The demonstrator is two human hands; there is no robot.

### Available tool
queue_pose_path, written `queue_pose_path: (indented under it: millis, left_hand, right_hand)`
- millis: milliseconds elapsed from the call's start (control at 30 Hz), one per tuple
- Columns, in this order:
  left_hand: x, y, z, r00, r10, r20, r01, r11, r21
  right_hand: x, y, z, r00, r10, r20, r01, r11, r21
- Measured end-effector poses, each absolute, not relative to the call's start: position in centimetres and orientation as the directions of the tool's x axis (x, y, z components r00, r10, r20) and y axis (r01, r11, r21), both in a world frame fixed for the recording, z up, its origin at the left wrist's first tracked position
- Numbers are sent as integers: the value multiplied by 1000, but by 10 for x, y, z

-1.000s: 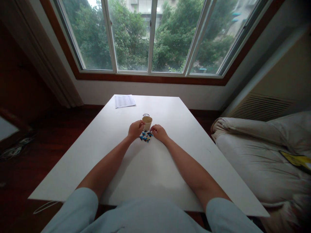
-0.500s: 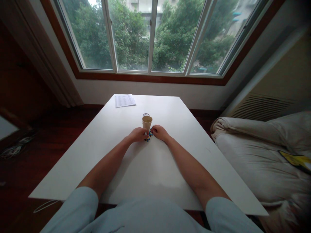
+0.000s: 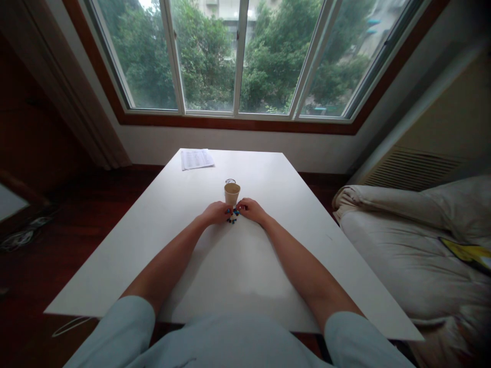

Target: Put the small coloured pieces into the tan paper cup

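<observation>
A brown paper cup [image 3: 232, 196] stands upright near the middle of the white table [image 3: 241, 276]. Several small dark and blue pieces [image 3: 232, 220] lie in a loose group just in front of it, too small to name. My left hand [image 3: 218, 212] rests at the left edge of the group, fingers curled together at the pieces. From the right, my right hand [image 3: 251, 210] reaches in with thumb and fingers pinched beside the cup's base. What either set of fingertips holds is too small to make out.
Behind the cup lies a small thin ring-like item [image 3: 230, 181]. Printed sheets of paper [image 3: 197, 159] are at the table's far left corner. A sofa with a pale cover [image 3: 383, 245] stands along the right side, and a window is beyond the table.
My right hand has shifted slightly left, towards the left hand. The small pieces between the hands have changed arrangement a little. The cup stays in place.
</observation>
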State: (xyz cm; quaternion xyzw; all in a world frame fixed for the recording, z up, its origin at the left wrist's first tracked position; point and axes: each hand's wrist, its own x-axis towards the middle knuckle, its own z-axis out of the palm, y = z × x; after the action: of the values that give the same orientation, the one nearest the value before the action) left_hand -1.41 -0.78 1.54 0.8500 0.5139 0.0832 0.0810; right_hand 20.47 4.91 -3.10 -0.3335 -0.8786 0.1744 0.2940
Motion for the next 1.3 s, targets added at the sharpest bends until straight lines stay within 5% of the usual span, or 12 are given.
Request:
queue_pose_path:
  millis: [1300]
  left_hand:
    - [-17,-5,12,475,877,72,851,-479,217]
  right_hand:
    - [206,50,-27,-622,697,358,510,707,-490]
